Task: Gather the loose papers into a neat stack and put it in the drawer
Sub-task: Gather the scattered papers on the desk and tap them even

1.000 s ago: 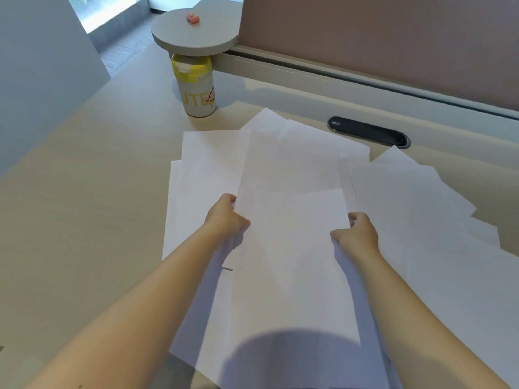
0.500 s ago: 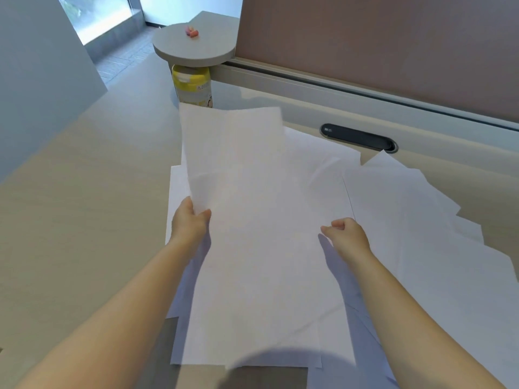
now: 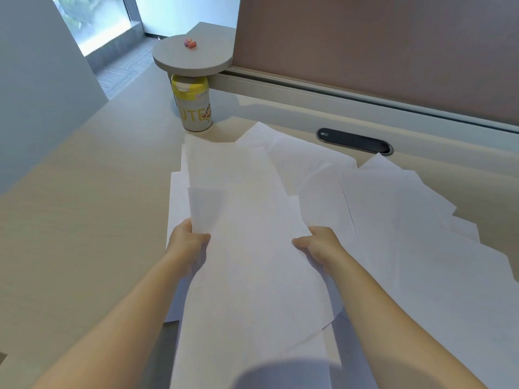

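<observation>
Several loose white paper sheets (image 3: pixel 407 226) lie spread and overlapping across the beige desk (image 3: pixel 84 209). I hold a few gathered sheets (image 3: pixel 252 248) in front of me, slightly lifted and skewed against each other. My left hand (image 3: pixel 188 242) pinches their left edge, thumb on top. My right hand (image 3: pixel 320 244) grips their right edge. More sheets lie under and to the left of the held ones. No drawer is in view.
A yellow-and-grey canister (image 3: pixel 193 105) stands at the back of the desk under a round grey shelf (image 3: pixel 193 56) with a small pink object (image 3: pixel 190 43). A black cable slot (image 3: pixel 354 140) sits before the brown partition (image 3: pixel 379 46).
The left hand lifted a sheet high towards the canister, then brought it down onto the pile; both hands now hold the sheets by their edges, closer together.
</observation>
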